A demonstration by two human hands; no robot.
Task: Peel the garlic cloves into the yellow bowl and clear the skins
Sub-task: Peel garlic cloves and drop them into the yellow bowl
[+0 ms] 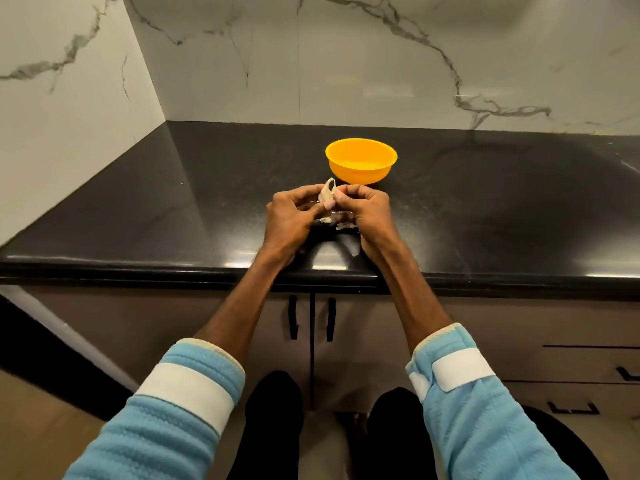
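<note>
A person is standing at a glossy black stone countertop (pixel 485 202) and is holding both hands together just above it, near its front edge. The left hand (pixel 294 216) and the right hand (pixel 363 211) are meeting fingertip to fingertip, and both are pinching a small, pale garlic clove (pixel 327 194) with papery beige skin; a curl of that skin is sticking up above the fingers. The fingers of each hand are curling inward around the clove, with the thumbs pressing on its near side. How much of the clove is already bare cannot be told, since the fingers are covering most of it. A round yellow plastic bowl (pixel 360 173) is sitting upright on the countertop just beyond the hands, close to them but not touching them. A few whitish skin scraps (pixel 325 220) are lying on the dark surface directly below the hands, between the wrists. The forearms are reaching out from light blue textured sleeves (pixel 166 410), each one carrying a white band near the cuff. White marble wall panels with grey veins (pixel 346 64) are rising behind and to the left of the countertop. Below the counter edge, brown cabinet doors with black vertical handles (pixel 293 317) are showing between the arms.
</note>
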